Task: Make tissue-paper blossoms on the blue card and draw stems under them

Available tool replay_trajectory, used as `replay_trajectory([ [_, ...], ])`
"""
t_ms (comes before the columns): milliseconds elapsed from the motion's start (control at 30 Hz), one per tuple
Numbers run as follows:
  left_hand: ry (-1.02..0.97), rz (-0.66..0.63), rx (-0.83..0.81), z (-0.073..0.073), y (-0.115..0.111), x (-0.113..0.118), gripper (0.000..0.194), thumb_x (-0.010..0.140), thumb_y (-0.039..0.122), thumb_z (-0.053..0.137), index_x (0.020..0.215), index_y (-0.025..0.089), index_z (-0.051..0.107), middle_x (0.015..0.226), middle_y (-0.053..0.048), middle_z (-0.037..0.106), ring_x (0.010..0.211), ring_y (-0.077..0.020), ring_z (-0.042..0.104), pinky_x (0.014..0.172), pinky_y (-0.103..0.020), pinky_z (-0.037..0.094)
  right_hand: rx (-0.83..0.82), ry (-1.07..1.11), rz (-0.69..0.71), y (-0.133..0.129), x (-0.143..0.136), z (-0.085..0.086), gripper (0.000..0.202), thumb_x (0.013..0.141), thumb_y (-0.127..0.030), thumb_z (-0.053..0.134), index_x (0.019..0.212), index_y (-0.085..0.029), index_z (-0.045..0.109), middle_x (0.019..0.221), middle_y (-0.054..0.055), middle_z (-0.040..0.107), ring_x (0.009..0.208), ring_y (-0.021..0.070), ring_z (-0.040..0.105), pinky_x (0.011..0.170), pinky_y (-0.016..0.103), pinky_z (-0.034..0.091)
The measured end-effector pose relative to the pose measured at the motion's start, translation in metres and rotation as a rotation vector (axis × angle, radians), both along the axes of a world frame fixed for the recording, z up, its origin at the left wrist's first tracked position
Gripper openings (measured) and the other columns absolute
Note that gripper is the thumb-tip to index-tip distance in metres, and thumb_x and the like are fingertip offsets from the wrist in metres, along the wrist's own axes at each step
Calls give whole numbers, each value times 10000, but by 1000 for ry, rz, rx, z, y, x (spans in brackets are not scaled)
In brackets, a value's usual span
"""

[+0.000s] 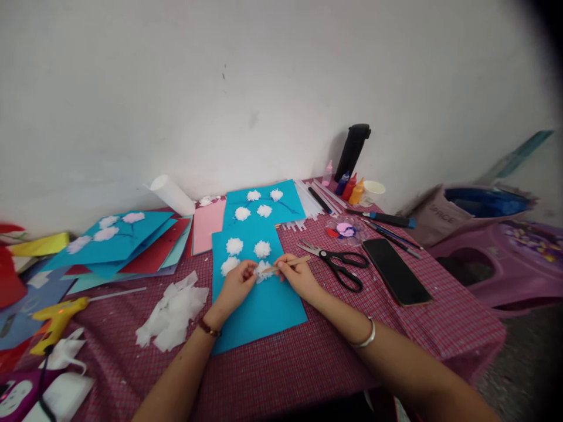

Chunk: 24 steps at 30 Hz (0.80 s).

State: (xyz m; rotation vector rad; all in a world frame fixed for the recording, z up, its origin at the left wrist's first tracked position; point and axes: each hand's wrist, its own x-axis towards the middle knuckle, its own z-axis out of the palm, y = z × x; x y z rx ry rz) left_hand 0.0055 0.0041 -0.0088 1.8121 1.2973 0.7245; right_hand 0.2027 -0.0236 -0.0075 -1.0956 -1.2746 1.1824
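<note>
A blue sheet of paper (259, 316) lies before me with several fluffy white tissue-paper flowers (262, 249) on its upper half. My right hand (299, 278) grips a thin, light-brown wooden stick (301, 259), whose tip points at the lower right flower (264, 272). On that flower's other side is my left hand (240, 284), its fingers curled and pinched at the petals' edge. My fingers partly cover the flower. Left of the sheet sits a heap of white tissue paper (176, 313). Black-handled scissors (338, 261) lie spread to the right.
Behind is another blue sheet (264, 199) with flowers and a painted branch. A stack of coloured papers (145, 234) and a yellow glue gun (57, 322) lie left. On the right are a phone (396, 269), a cutter knife (382, 218), paint bottles (350, 187) and a black flask (352, 152).
</note>
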Motion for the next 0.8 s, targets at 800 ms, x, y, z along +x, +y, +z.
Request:
replay_trajectory([
  [800, -48, 15, 88, -3, -2, -3, 293, 710, 77, 434, 924, 164, 615, 800, -8, 611, 677, -137, 534, 659, -261, 427, 571, -1054, 272, -30, -13, 9, 200, 946, -160, 403, 934, -151, 602, 879, 89, 576, 787, 193, 545, 702, 282, 453],
])
